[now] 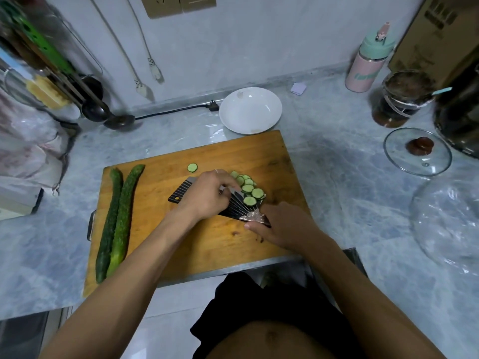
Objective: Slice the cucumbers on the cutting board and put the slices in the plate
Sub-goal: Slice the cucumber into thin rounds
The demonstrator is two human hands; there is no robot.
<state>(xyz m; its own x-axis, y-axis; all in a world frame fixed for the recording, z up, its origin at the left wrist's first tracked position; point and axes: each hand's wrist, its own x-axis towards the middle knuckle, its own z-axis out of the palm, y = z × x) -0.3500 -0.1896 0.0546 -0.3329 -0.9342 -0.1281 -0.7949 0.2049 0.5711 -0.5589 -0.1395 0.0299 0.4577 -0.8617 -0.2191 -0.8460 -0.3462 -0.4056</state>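
On the wooden cutting board (212,156), the left hand (207,195) is pressing round green cucumber slices (248,189) onto the flat black ridged cleaver (233,203), its handle being gripped by the right hand (282,226).

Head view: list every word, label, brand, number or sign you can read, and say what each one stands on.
None can be read for certain.
Pink bottle with mint-green lid: green script lettering on its side, too blurred to read.
Brown cardboard box: dark printed characters near the top, too blurred and cut off to read.
Ribbed black cleaver blade: silver ornament near the handle, no lettering visible.
White plate, wooden cutting board: no text.
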